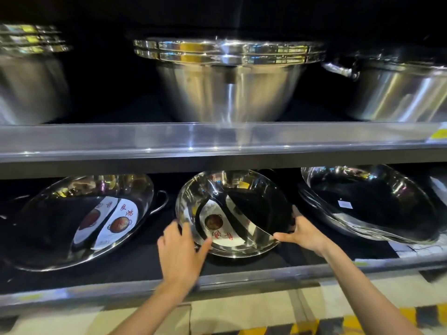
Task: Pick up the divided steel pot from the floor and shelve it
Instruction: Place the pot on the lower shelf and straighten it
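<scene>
The divided steel pot (232, 211) is shiny, with a curved partition and a white label with red print inside. It leans tilted on the lower shelf (242, 274), its open side toward me. My left hand (180, 252) grips its lower left rim, thumb over the edge. My right hand (303, 234) holds the lower right rim, fingers behind the pot and thumb in front.
A larger divided pot (84, 218) with a wire handle leans at the left. A stack of plain steel pans (367, 204) leans at the right. Big steel bowls (227, 81) stand on the upper shelf (217, 141). Yellow-black striped floor tape (350, 322) runs below.
</scene>
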The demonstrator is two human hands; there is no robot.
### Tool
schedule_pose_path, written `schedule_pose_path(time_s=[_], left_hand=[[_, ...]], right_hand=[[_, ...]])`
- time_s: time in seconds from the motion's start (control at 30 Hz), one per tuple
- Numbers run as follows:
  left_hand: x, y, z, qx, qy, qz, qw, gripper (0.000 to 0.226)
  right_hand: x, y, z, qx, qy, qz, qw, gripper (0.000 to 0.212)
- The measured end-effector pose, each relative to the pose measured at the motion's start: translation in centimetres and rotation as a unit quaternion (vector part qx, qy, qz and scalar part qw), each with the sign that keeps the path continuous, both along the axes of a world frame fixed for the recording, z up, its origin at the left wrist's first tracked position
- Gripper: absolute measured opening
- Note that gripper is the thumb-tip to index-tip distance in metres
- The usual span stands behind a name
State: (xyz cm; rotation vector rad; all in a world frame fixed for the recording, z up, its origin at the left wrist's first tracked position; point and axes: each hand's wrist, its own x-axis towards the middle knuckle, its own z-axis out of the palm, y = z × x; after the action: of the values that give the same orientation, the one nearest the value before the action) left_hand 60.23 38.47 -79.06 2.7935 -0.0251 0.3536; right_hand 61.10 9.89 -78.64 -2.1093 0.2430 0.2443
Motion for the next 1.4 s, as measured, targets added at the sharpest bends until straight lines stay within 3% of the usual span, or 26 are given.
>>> schedule_pose_path(time_s=[0.13,0.23,0.4,0.5,0.6,0.7,0.87,0.97,1.07,1.23,1.4], left_hand=[[-1.4,-4.3,-2.1,-0.001,0.110,0.001,0.994,0.108],[-0.6,-3.3,-2.9,0.026,0.131,-0.017,0.991,0.115],[1.5,-0.2,-1.1,-0.045,0.114,-0.075,0.990,0.089],[0.6,-0.1,-0.5,-0.143,0.005,0.041,0.989,0.078],[-0.2,-1.1,-0.1,-0.277,0.089,0.159,0.943,0.089],[0.7,-1.9,-0.7,-0.357,0.150,0.130,0.913,0.086],[2.4,-0.4,-1.2,-0.376,0.158,0.087,0.909,0.082],[3.6,1.0,-0.8,-0.367,0.166,0.060,0.913,0.083],[2.7,1.4,-1.1,-0.405,0.143,0.064,0.901,0.082],[2.8,1.5,-2.9,-0.420,0.126,0.059,0.897,0.046],[3.7,1.4,-3.2,-0.453,0.136,0.051,0.880,0.042]], right_hand=[[-0.7,0.1,-0.8,-0.034,-0.014,-0.018,0.999,0.077],[-1.7,0.3,-1.5,-0.020,0.002,0.002,1.000,0.074],[1.1,-0.7,-0.1,-0.032,-0.031,-0.132,0.990,0.070],[4.0,0.2,0.7,-0.035,-0.022,-0.135,0.990,0.067],[4.5,0.6,0.0,-0.105,-0.005,-0.120,0.987,0.068],[3.2,0.7,-0.8,-0.069,-0.005,-0.125,0.990,0.071],[1.5,0.3,-1.5,-0.057,-0.007,-0.137,0.989,0.059],[1.4,0.1,-0.9,0.009,0.003,-0.123,0.992,0.066],[0.8,0.2,-0.8,0.005,-0.006,-0.120,0.993,0.067],[-0.6,0.3,-2.0,0.001,-0.013,-0.150,0.989,0.050],[-0.7,0.4,-2.0,0.000,-0.020,-0.146,0.989,0.047]])
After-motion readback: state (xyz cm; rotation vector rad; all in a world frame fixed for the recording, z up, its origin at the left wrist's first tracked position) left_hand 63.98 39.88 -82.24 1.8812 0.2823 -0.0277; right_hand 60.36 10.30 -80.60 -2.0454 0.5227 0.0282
